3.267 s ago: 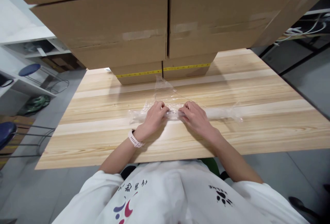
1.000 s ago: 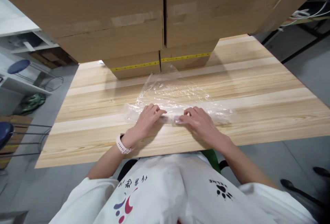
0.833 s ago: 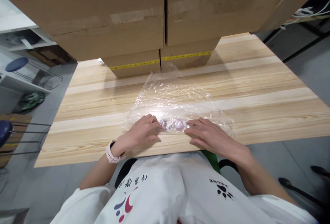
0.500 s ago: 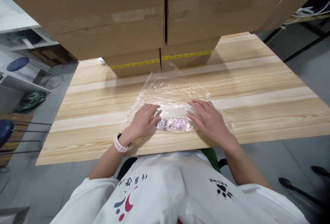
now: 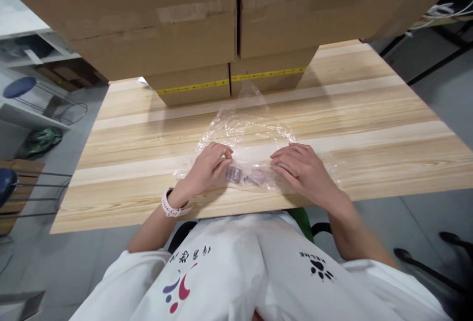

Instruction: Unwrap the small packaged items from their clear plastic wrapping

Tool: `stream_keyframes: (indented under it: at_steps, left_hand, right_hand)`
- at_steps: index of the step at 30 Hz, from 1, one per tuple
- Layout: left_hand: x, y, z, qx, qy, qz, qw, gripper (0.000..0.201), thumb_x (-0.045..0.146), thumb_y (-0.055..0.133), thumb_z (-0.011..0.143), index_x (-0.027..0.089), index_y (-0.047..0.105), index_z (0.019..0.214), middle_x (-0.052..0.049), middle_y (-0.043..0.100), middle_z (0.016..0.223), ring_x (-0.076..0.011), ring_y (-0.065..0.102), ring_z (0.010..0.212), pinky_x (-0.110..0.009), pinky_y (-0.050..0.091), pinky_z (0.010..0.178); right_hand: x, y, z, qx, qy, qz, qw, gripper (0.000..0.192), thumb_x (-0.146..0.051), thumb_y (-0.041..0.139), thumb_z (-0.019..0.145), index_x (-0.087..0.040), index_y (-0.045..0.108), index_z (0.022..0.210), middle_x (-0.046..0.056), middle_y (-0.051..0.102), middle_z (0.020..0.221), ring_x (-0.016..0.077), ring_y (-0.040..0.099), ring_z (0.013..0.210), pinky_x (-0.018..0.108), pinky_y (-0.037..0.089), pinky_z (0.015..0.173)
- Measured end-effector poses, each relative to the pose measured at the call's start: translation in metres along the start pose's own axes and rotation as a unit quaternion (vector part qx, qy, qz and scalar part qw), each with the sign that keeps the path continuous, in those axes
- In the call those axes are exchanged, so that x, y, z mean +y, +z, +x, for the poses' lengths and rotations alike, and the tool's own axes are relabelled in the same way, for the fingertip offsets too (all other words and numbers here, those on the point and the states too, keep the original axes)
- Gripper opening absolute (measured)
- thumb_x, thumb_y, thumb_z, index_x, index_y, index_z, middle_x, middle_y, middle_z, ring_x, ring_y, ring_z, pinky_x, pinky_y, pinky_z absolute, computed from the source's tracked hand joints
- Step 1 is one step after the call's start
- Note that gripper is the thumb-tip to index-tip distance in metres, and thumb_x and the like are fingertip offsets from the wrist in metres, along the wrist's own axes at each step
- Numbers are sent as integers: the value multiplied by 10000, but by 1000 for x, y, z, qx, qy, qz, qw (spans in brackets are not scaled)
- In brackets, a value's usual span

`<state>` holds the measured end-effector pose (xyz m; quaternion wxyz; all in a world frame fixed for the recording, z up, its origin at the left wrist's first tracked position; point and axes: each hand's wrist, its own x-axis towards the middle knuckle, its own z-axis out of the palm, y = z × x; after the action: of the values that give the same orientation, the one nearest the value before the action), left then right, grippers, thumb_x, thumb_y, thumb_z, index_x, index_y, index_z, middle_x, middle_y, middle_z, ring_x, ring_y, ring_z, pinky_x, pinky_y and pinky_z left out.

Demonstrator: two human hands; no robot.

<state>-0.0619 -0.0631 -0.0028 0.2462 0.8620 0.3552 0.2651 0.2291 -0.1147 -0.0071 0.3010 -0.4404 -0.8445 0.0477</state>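
Two bare hands work at one piece of clear plastic film, spread crumpled by the middle of the table's near edge, its far tip pointing to the boxes. The step in hand looks like arranging this film about the small contents; the next move seems to call for a light, even touch from both sides. On the left hand, thumb and forefinger nearly meet at the film; on the right hand, the fingers lie together, thumb slightly apart. I cannot tell whether either pinches plastic. Between them, inside or under the film, I count two small pieces: a dark purplish piece and a paler piece. Toward the table's far edge stand two lower boxes, below two larger boxes.
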Motion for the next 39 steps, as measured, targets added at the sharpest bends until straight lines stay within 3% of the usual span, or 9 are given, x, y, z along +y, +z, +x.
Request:
stream_keyframes:
  at_steps: [8, 12, 15, 17, 19, 22, 26, 35, 39]
  left_hand:
    - [22, -12, -2, 55, 42, 34, 997, 169, 298, 462, 1076, 225, 534, 942, -97, 737, 1097, -221, 647, 1041, -402, 473, 955]
    - [40, -37, -15, -92, 32, 24, 995, 274, 349, 388, 1092, 233, 562, 916, -42, 736, 900, -198, 657, 846, -408, 464, 985]
    - [44, -45, -27, -278, 23, -22, 960, 295, 367, 414, 1078, 234, 610, 902, -3, 681, 727, -171, 618, 671, -297, 457, 706]
    - [41, -40, -31, -325, 3, -17, 946, 264, 328, 432, 1066, 237, 635, 925, 28, 621, 623, -148, 546, 540, -277, 363, 573]
    - [35, -30, -31, -277, -33, 36, 960, 226, 265, 435, 1055, 235, 643, 971, 35, 617, 625, -141, 512, 510, -277, 325, 557]
    - [25, -11, -24, -165, -71, 138, 974, 115, 232, 557, 1010, 218, 626, 1100, -39, 723, 945, -199, 638, 788, -287, 404, 657]
    - [13, 8, -16, -168, -52, 207, 962, 479, 176, 800, 837, 206, 560, 1249, -101, 666, 1244, -286, 595, 1083, -356, 476, 804]
    - [2, 19, -14, -184, -44, 196, 962, 292, 233, 749, 889, 194, 625, 1150, -96, 657, 1125, -271, 575, 1011, -364, 477, 786]
    - [6, 15, -13, -152, -83, 72, 982, 259, 337, 703, 942, 197, 662, 1156, -87, 676, 1084, -257, 605, 1008, -387, 503, 846]
  right_hand:
    - [-10, -21, -2, 80, -11, -20, 997, 108, -180, 639, 988, -225, 736, 1007, 56, 803, 1011, 235, 728, 935, 444, 526, 937]
    - [-34, -63, -7, -105, -22, 135, 985, 177, -258, 595, 1023, -276, 767, 1059, 26, 806, 954, 213, 743, 825, 362, 563, 755]
    - [-39, -75, -11, -307, -32, 290, 906, 242, -327, 563, 1047, -316, 766, 1177, -1, 809, 939, 175, 751, 755, 284, 551, 649]
    - [-37, -65, -12, -333, 4, 309, 891, 278, -343, 519, 1064, -324, 766, 1190, -8, 806, 934, 173, 747, 748, 276, 538, 645]
    - [-33, -43, -11, -287, 65, 237, 926, 313, -353, 463, 1081, -314, 766, 1148, 2, 796, 950, 193, 733, 776, 302, 520, 670]
    - [-30, -6, -7, -226, 125, 77, 963, 275, -356, 471, 1069, -264, 721, 1142, 52, 762, 1060, 242, 701, 909, 343, 493, 724]
    - [-30, 23, -5, -218, 125, -25, 968, 314, -373, 649, 972, -218, 621, 1244, 108, 686, 1198, 292, 627, 1058, 386, 486, 794]
    - [-27, 37, -10, -205, 112, -21, 972, 159, -257, 611, 956, -191, 630, 1099, 109, 669, 1103, 282, 611, 1001, 401, 477, 816]
    - [-27, 31, -5, -171, 159, 91, 968, 220, -343, 653, 947, -212, 644, 1123, 79, 679, 1050, 251, 623, 942, 392, 494, 806]
